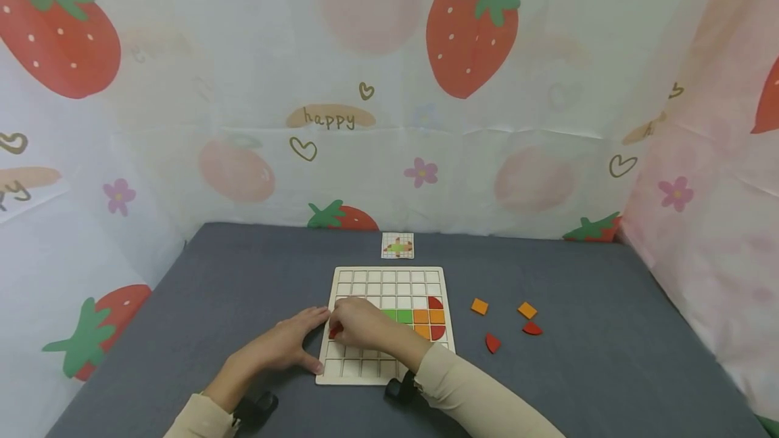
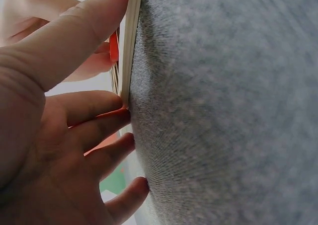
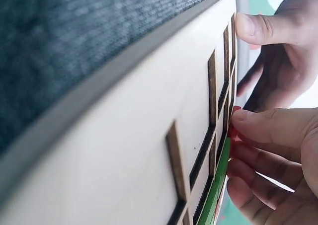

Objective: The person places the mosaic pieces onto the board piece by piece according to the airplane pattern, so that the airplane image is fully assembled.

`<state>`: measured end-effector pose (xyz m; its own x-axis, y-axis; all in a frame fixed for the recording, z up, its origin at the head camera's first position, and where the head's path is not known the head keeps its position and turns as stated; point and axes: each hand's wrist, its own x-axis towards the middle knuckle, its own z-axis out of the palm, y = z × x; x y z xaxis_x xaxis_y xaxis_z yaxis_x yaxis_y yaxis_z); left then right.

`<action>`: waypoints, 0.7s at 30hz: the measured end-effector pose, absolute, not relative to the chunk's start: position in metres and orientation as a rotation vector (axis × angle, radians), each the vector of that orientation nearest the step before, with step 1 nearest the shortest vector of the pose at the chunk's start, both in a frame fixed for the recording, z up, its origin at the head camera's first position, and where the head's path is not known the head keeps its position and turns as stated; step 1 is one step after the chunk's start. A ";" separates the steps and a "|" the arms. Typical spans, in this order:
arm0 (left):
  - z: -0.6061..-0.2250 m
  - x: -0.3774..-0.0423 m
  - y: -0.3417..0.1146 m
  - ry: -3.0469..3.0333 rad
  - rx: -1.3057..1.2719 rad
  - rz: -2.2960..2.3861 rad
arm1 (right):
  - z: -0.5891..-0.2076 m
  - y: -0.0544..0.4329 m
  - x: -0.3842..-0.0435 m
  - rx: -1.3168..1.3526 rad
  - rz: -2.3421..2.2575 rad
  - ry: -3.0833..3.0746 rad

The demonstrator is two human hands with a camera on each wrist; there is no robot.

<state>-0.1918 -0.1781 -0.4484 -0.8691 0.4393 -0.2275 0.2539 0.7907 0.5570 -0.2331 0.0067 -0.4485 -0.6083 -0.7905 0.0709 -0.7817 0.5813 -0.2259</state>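
A light wooden grid board (image 1: 349,372) lies on the grey table. My right hand (image 1: 360,324) reaches over its left side, thumb and fingertips pinching a red quarter-round tile (image 3: 232,123) at the grid's left edge. My left hand (image 1: 276,346) rests along the board's left edge; its thumb touches the front left corner and the other fingers stretch along the side. Green tiles (image 1: 404,316), orange tiles (image 1: 436,317) and red quarter-round tiles (image 1: 437,332) sit in the grid's right part. The right hand hides some middle-left cells.
To the right of the board lie loose orange square tiles (image 1: 479,306) and red quarter-round tiles (image 1: 532,328). Behind the board is a small picture card (image 1: 397,246) showing a coloured pattern. A strawberry-printed cloth (image 1: 389,174) hangs around the table (image 1: 578,370).
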 end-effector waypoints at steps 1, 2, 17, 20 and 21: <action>-0.448 -0.192 -0.178 2.634 0.523 0.748 | -0.448 0.007 -0.233 -1.376 -0.367 2.761; -0.448 -0.192 -0.178 2.631 0.519 0.748 | -0.448 0.007 -0.233 -1.376 -0.367 2.760; -0.449 -0.192 -0.178 2.649 0.524 0.751 | -0.443 0.020 -0.236 -1.313 -0.462 2.713; -0.450 -0.192 -0.178 2.650 0.523 0.746 | -0.440 0.033 -0.238 -1.274 -0.516 2.705; -0.450 -0.192 -0.177 2.647 0.519 0.747 | -0.439 0.038 -0.239 -1.256 -0.539 2.701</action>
<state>-0.1923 -0.1774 -0.4497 -0.8750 0.4302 -0.2220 0.2506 0.7950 0.5525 -0.2388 0.0380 -0.4386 -0.6502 -0.7584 0.0457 -0.7178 0.5934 -0.3642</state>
